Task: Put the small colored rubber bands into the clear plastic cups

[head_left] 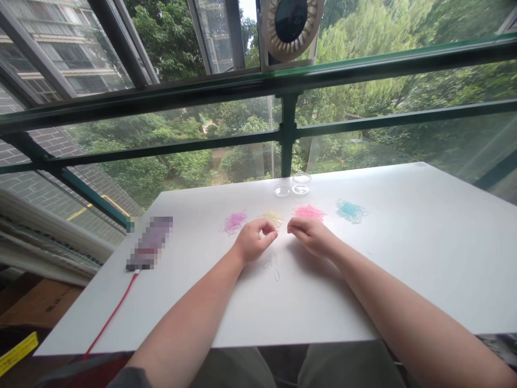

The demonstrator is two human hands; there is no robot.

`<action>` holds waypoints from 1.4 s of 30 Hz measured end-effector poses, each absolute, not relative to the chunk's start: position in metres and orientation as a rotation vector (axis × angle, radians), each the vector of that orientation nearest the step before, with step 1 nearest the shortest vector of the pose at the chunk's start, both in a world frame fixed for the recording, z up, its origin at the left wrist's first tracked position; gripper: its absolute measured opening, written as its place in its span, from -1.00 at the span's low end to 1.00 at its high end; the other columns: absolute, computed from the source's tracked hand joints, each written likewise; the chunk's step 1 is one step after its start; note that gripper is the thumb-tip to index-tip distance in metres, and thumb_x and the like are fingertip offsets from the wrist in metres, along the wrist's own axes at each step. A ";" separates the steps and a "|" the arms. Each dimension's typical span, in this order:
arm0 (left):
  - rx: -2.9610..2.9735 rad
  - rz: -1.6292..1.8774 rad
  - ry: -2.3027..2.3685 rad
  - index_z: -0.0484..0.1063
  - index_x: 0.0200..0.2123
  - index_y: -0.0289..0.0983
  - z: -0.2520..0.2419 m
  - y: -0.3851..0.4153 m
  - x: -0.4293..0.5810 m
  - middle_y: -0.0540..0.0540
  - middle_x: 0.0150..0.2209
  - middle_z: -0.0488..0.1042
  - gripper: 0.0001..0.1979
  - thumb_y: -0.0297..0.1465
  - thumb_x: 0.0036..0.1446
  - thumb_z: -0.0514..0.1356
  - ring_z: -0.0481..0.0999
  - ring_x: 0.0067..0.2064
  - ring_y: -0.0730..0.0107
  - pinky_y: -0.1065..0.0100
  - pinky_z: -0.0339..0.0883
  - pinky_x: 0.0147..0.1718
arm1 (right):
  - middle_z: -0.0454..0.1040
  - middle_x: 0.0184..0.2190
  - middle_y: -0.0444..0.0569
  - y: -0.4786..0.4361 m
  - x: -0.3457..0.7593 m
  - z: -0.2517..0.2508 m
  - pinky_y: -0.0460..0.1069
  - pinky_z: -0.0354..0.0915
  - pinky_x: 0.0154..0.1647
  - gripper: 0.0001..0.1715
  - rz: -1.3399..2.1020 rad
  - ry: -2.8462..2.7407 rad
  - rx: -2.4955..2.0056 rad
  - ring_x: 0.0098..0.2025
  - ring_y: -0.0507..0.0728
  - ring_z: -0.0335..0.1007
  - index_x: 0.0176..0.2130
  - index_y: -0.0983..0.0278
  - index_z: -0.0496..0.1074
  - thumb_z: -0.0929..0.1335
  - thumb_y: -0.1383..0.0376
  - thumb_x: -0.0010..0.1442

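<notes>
Forearms (183,315) nearest cam, both reaching in over the white table (444,237). Loose clear loops (277,275) lie on it, just nearer than the hands. L hand (254,241): thumb + index curled twd each other, almost a ring; can't tell if anything's pinched. R hand (312,237): fingers bent, tips bunched, pointing at L; can't tell if it holds anything either. Small gap btwn hands, no contact.

Step looks like fingertip work on v. small loops (my read). To do it well: wrists braced on table, pads not nails, min. squeeze; loops look thin + springy, prob. flick off if overpulled. 1 at a time. Hands are right by yellow + pink, so lift fingers b4 going sideways or colours mix. Don't drag a palm thru the loose ones.

Counts, near to far: red cable (113,315) x1, running to phone-like item (151,242) x1 (pixelated), far L. Loose loops approx 2-3, too faint to settle. Hands x2. Piles x4, L to R: purple pile (235,222), yellow pile (273,216), pink pile (309,211), teal pile (351,210); pcs per pile too tangled to count. Clear round dishes (281,191) x3, nr far edge. Fan-like unit (291,21) x1, at window.
</notes>
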State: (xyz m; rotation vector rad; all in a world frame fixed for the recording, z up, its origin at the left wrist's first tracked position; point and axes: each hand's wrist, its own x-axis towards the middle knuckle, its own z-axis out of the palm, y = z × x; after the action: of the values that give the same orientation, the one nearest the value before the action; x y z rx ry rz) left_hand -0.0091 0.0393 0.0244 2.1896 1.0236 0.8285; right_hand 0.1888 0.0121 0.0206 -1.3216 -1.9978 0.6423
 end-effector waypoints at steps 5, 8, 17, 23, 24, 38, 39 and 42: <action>2.192 0.856 1.101 0.42 -0.43 -0.28 0.023 0.041 -0.011 -0.01 -0.43 0.47 -0.88 -0.36 0.02 0.13 0.39 -0.38 0.45 0.41 0.25 -0.36 | 0.42 -0.46 -0.10 0.017 0.192 0.014 -0.03 0.19 -0.31 -0.85 0.656 -1.909 -1.325 -0.39 0.06 0.31 -0.38 0.26 0.37 0.22 0.33 0.12; 2.233 0.874 1.166 0.42 -0.43 -0.27 0.021 0.044 -0.012 -0.02 -0.43 0.49 -0.89 -0.36 0.02 0.13 0.41 -0.36 0.41 0.39 0.26 -0.34 | 0.38 -0.51 -0.11 0.018 0.193 0.012 -0.04 0.18 -0.36 -0.85 0.655 -1.886 -1.344 -0.43 0.06 0.27 -0.40 0.26 0.34 0.23 0.28 0.13; 2.365 0.928 1.370 0.45 -0.44 -0.25 0.015 0.061 -0.007 -0.06 -0.40 0.50 -0.91 -0.39 -0.01 0.15 0.42 -0.31 0.31 0.28 0.27 -0.26 | 0.27 -0.62 -0.21 0.009 0.186 0.019 -0.11 0.04 -0.52 -0.90 0.690 -2.136 -1.424 -0.57 -0.03 0.11 -0.38 0.25 0.37 0.28 0.28 0.06; 2.343 0.911 1.456 0.48 -0.43 -0.24 0.010 0.069 -0.003 -0.06 -0.41 0.50 -0.90 -0.37 -0.02 0.18 0.43 -0.33 0.30 0.28 0.29 -0.24 | 0.31 -0.58 -0.21 0.005 0.187 0.023 -0.11 0.07 -0.50 -0.73 0.749 -2.227 -1.354 -0.55 -0.03 0.18 -0.23 0.23 0.41 0.36 0.23 0.00; 2.338 0.912 1.459 0.48 -0.41 -0.24 0.009 0.069 -0.003 -0.06 -0.41 0.50 -0.89 -0.36 -0.03 0.19 0.43 -0.33 0.30 0.28 0.29 -0.24 | 0.33 -0.57 -0.20 0.004 0.186 0.023 -0.11 0.08 -0.49 -0.68 0.754 -2.251 -1.333 -0.54 -0.02 0.19 -0.21 0.22 0.42 0.38 0.22 -0.02; 2.277 1.065 1.305 0.48 -0.40 -0.27 0.021 0.050 -0.010 -0.01 -0.44 0.49 -0.86 -0.35 0.03 0.14 0.37 -0.41 0.46 0.42 0.26 -0.37 | 0.44 -0.40 -0.10 -0.001 0.170 0.020 -0.12 0.13 -0.37 -0.80 0.546 -2.477 -1.115 -0.40 0.01 0.29 -0.33 0.22 0.48 0.29 0.42 0.06; 2.272 1.056 1.285 0.47 -0.40 -0.27 0.022 0.048 -0.011 0.00 -0.45 0.49 -0.85 -0.35 0.03 0.14 0.36 -0.43 0.47 0.43 0.25 -0.39 | 0.45 -0.40 -0.10 -0.001 0.169 0.020 -0.11 0.13 -0.36 -0.83 0.544 -2.481 -1.111 -0.39 0.01 0.29 -0.36 0.23 0.47 0.29 0.42 0.06; 2.261 1.017 1.214 0.47 -0.40 -0.29 0.022 0.045 -0.012 -0.01 -0.46 0.48 -0.84 -0.34 0.04 0.13 0.35 -0.45 0.49 0.44 0.24 -0.43 | 0.43 -0.43 -0.10 -0.001 0.168 0.018 -0.10 0.12 -0.38 -0.89 0.511 -2.483 -1.140 -0.41 0.02 0.26 -0.41 0.25 0.40 0.28 0.40 0.08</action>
State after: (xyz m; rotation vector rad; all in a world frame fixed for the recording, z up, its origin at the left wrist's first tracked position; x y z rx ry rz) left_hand -0.0119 0.0447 0.0219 2.2609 1.2136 1.0167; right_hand 0.1680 -0.0006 0.0181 -1.1398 -2.4834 0.5115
